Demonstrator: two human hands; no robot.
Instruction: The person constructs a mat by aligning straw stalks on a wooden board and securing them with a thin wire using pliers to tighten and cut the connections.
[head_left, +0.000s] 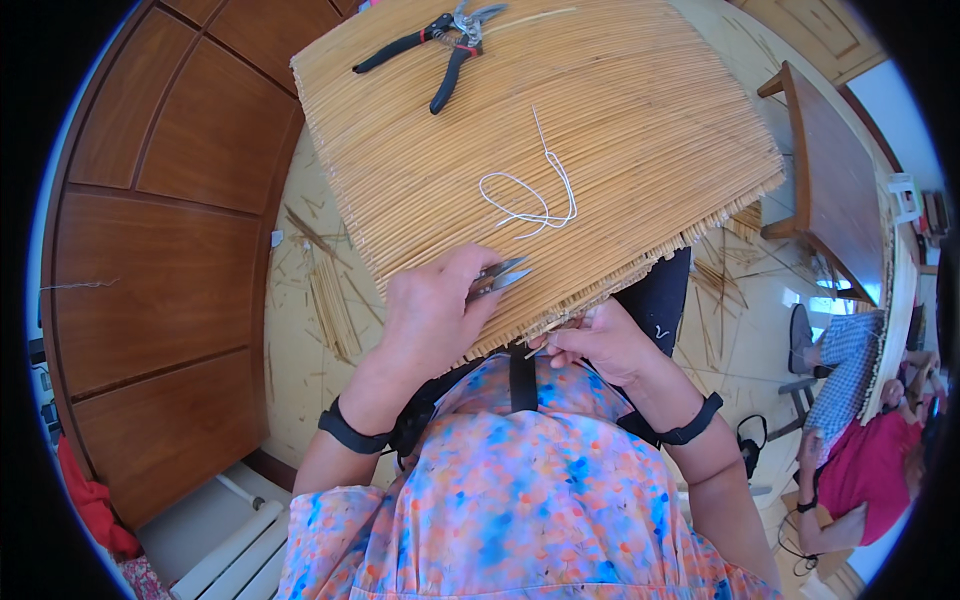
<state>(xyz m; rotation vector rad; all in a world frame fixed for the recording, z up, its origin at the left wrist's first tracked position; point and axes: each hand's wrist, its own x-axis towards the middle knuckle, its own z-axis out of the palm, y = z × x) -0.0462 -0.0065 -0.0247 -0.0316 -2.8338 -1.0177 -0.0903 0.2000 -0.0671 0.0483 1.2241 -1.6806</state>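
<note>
Spread before me is a mat of thin tan stalks [430,170] laid side by side, its near edge at my lap. My left hand [420,305] is closed around a pair of thread snips [508,276], blades pointing right, just above the mat. At the near edge, the fingers of my right hand [612,345] pinch the mat's stalk ends; what else they hold is too small to make out. A needle [538,128] with looped white thread [572,195] lies on the mat's middle. Farther off rest pruning shears [458,50] with dark handles.
Loose stalks [332,300] litter the floor on both sides. Wooden cabinets [150,240] stand at left, and a white radiator [240,560] is at lower left. To the right are a wooden bench [825,180] and another person in a red top [870,470].
</note>
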